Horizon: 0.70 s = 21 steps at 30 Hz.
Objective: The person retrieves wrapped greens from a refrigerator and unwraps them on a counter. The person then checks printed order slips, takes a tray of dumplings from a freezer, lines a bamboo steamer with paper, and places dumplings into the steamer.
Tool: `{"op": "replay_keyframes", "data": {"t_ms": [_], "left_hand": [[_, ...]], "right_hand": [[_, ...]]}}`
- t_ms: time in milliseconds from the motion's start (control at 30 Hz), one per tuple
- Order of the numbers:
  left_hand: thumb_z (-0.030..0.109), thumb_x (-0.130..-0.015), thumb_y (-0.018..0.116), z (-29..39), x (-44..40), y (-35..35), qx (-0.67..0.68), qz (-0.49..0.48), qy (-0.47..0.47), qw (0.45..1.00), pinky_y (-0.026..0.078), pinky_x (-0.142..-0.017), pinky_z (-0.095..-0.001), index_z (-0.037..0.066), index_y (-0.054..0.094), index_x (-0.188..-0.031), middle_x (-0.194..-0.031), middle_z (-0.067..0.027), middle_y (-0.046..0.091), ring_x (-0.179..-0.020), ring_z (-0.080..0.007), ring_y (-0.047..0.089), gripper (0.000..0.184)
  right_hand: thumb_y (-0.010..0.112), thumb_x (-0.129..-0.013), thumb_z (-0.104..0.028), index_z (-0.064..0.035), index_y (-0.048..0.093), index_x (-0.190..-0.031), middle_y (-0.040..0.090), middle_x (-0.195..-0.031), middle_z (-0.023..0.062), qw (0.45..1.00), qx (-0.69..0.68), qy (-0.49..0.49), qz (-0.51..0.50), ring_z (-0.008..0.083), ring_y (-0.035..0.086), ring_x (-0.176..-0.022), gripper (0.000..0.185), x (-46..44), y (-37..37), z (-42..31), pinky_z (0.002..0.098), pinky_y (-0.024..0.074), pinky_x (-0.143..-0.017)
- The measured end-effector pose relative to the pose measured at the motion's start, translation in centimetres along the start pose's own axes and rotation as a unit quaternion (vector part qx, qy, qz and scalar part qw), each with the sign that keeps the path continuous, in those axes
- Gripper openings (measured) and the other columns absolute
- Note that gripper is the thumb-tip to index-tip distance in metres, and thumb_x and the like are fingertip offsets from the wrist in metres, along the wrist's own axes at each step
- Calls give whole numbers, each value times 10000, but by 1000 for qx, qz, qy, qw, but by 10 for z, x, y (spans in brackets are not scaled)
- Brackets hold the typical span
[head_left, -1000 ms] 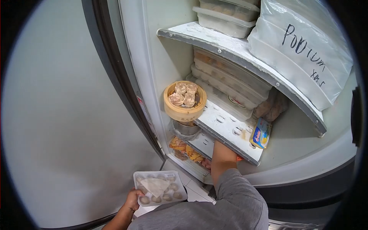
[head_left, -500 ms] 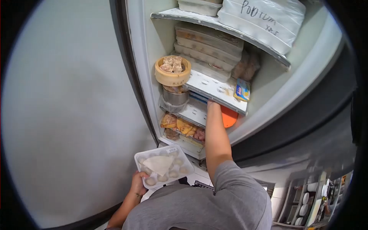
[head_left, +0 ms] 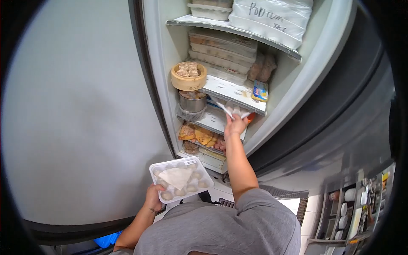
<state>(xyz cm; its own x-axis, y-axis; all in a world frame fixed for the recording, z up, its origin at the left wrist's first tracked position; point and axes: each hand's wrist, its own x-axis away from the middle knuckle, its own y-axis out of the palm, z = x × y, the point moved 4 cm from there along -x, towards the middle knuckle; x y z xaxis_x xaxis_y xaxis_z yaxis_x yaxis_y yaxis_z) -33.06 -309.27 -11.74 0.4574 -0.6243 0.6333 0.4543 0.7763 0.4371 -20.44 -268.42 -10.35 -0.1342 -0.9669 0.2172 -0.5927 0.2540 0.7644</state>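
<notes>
My left hand (head_left: 155, 197) grips the lower left corner of a clear plastic tray (head_left: 204, 173) in front of my body. Several round, whitish dumplings (head_left: 167, 195) fill the tray, and a white triangular piece (head_left: 176, 177) lies over them. Inside the open fridge, my right hand (head_left: 236, 126) is closed around the front edge of a white tray-like package (head_left: 233, 110). That package is tilted on the shelf below the one with the yellow-and-blue packet (head_left: 260, 91); its contents are unclear. An orange item (head_left: 251, 116) shows just behind my right fingers.
A bamboo steamer (head_left: 188, 84) with dumplings sits above a metal pot (head_left: 192, 103) at the shelves' left edge. Stacked plastic containers (head_left: 223, 53) and a white wrapped package (head_left: 270, 21) occupy higher shelves. Bagged food (head_left: 204, 136) lies lower. The fridge door (head_left: 76, 110) stands at left.
My right hand has drawn back from deep in the shelf, and the white tray-like package now shows in it. My left hand still holds the dumpling tray. The view has shifted slightly.
</notes>
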Motion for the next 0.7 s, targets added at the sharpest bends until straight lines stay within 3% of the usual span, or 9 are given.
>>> {"op": "replay_keyframes", "data": {"t_ms": [200,233,300,433,533,600,633,667,700], "left_hand": [[7,-621,514,-5,-12,-30,16,-36,7,999,513,-874,-397,-76,486,-1180,-1082,-181,584,-969,-307,606,566],[40,-624,520,-7,-15,-33,-5,-43,6,999,499,-896,-407,-65,474,-1211,-1110,-182,578,-992,-318,594,598],[73,-627,526,-11,-11,-33,-27,-54,2,998,484,-917,-417,-53,462,-1242,-1138,-183,571,-1016,-328,582,631],[48,-635,521,-7,9,-18,-62,-67,22,996,489,-905,-419,-51,466,-1225,-1125,-173,570,-1001,-323,586,600],[36,-645,519,-9,22,-15,-57,-92,11,994,497,-891,-419,-45,463,-1218,-1119,-172,567,-997,-314,588,581],[31,-651,519,-14,27,-19,-49,-103,1,993,501,-886,-418,-42,460,-1217,-1116,-172,565,-996,-308,588,574],[13,-654,519,-17,28,-23,-45,-106,0,993,499,-887,-411,-47,459,-1216,-1124,-175,566,-1005,-313,587,569],[-4,-657,520,-19,30,-25,-42,-107,-2,993,497,-889,-404,-52,458,-1215,-1133,-178,567,-1014,-317,586,564],[-4,-657,520,-20,32,-29,-46,-109,1,993,497,-889,-404,-52,458,-1215,-1133,-178,567,-1014,-317,586,564]], "right_hand": [[470,-740,47,-37,420,-1239,464,-1279,144,981,55,178,-47,343,472,-1195,509,141,-65,-100,520,453,-966],[470,-740,47,-37,420,-1239,464,-1279,144,983,55,171,-48,343,472,-1195,509,154,-63,-120,520,453,-966],[468,-739,31,-14,396,-1255,453,-1313,161,964,50,237,-113,337,455,-1229,523,180,-59,-143,513,411,-1023],[462,-750,22,-13,376,-1260,457,-1296,178,970,13,106,-220,354,476,-1199,519,169,-7,-155,519,432,-997],[510,-761,19,-4,343,-1300,460,-1286,190,967,-17,18,-254,365,486,-1186,565,102,42,-137,512,433,-990],[586,-792,-29,-19,281,-1379,388,-1369,224,975,127,-69,-171,399,417,-1251,662,52,64,-122,533,367,-1036],[621,-803,-74,-44,250,-1414,326,-1413,239,905,351,-221,-95,415,362,-1286,715,47,71,-119,535,323,-1061],[656,-813,-119,-69,219,-1449,263,-1458,255,760,546,-352,-10,432,308,-1321,772,44,77,-117,536,279,-1086],[653,-851,-235,-150,258,-1471,157,-1514,235,664,655,-358,-44,446,211,-1363,740,32,72,-109,562,180,-1115]]}}
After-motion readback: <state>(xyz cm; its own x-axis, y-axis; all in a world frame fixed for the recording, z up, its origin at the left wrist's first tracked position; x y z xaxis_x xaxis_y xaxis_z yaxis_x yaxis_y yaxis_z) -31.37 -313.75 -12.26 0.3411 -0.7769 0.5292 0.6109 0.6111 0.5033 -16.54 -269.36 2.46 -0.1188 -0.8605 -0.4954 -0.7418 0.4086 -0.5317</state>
